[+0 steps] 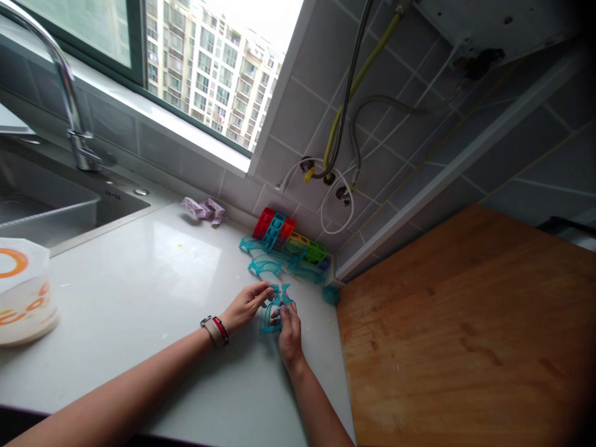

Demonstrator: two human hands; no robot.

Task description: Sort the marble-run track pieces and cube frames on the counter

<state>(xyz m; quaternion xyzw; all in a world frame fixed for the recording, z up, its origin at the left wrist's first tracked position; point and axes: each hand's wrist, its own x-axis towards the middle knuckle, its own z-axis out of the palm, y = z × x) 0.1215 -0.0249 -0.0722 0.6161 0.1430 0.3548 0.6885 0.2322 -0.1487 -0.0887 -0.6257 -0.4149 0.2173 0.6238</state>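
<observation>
Teal part: from where I stand, a translucent teal plastic part [269, 321], held between the two hands just over the counter; broad, see-through body at the near end, two upright prongs at the far end, a gap between the prongs. Whether it is one piece or several joined, I cannot tell.
Teal part, finish: glossy; edges darker than the thin walls; fingers show faintly through the body.
Left hand: left hand [248, 305] closed to a pinch, thumb and fingertips on the left prong.
Right hand: right hand [290, 335] curled inward, fingers gripping the right side of the body.
Left wrist: watch [206, 321] and bands [218, 330] worn just behind the left hand.
Curved pieces: translucent teal arcs [264, 266], lying just beyond both hands.
Coloured row: red, teal, orange, yellow, green and blue openwork sections [285, 232], behind the arcs, against the wall.
Spiky ball: teal ball [330, 295], near the right hand, to its right.
Purple pieces: faceted purple pieces [203, 209], beyond the left hand, to its left.
Work surface: glossy white counter [135, 347], beneath both hands.
Tub: orange-printed tub [28, 307], well left of the left hand.
Board: wooden board [460, 335], right of the right hand.
</observation>
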